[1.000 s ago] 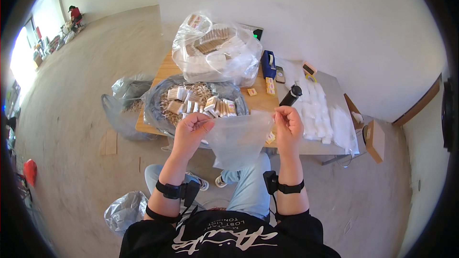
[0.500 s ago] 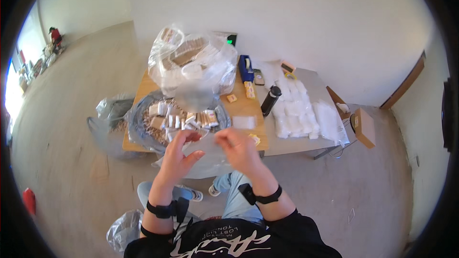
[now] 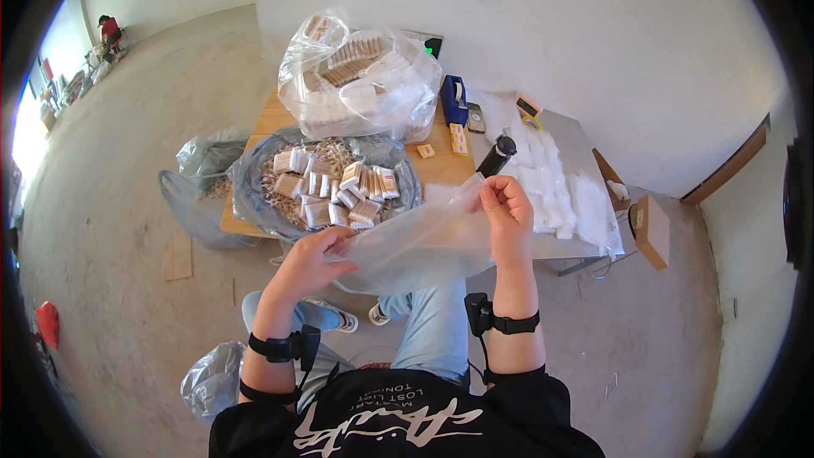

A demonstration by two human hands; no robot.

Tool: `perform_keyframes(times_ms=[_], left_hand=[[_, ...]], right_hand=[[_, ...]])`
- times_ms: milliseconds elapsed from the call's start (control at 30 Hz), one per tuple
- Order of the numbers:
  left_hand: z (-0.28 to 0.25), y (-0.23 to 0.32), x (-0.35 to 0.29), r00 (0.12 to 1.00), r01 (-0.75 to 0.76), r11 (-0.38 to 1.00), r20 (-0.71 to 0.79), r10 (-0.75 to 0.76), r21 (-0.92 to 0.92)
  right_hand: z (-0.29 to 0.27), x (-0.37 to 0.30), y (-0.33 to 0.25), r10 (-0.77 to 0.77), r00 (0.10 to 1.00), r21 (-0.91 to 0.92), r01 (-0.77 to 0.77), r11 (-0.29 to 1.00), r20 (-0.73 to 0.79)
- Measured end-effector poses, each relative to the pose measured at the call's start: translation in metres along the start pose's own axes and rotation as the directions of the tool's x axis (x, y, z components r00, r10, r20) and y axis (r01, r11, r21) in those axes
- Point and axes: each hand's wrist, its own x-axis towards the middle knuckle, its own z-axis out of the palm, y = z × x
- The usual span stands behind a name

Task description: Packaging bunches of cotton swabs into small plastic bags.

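Right hand [image 3: 510, 219] raised, pinching clear plastic bag [image 3: 415, 248]; left hand [image 3: 303, 271] lower, thumb and fingers parted. White lettering [image 3: 432, 429] across black T-shirt [image 3: 530, 411].

black shirt [image 3: 407, 411]: large white script [image 3: 428, 428], small capitals [image 3: 397, 394] | dark display [image 3: 434, 44]: green figures [image 3: 429, 51], unreadable

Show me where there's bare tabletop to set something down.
Small wood patch between grey bag and bottle; some grey tabletop beside the white packs, near the wall. Crowded: the wood's left, under grey bag and clear bag; its front, beneath held sleeve.
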Motion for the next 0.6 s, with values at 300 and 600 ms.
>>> perform_keyframes(times_ms=[300, 600], left_hand=[[-0.024, -0.016, -0.003, 0.968, 0.239, 0.921, 0.005, -0.250, -0.309], [-0.025, -0.034, -0.003, 0.922, -0.013, 0.623, -0.251, -0.296, -0.782]], right_hand=[[-0.001, -0.003, 0.003, -0.022, 0.999, -0.146, 0.015, 0.989, -0.046], [0.007, -0.010, 0.015, -0.033, 0.991, -0.059, 0.026, 0.998, -0.127]])
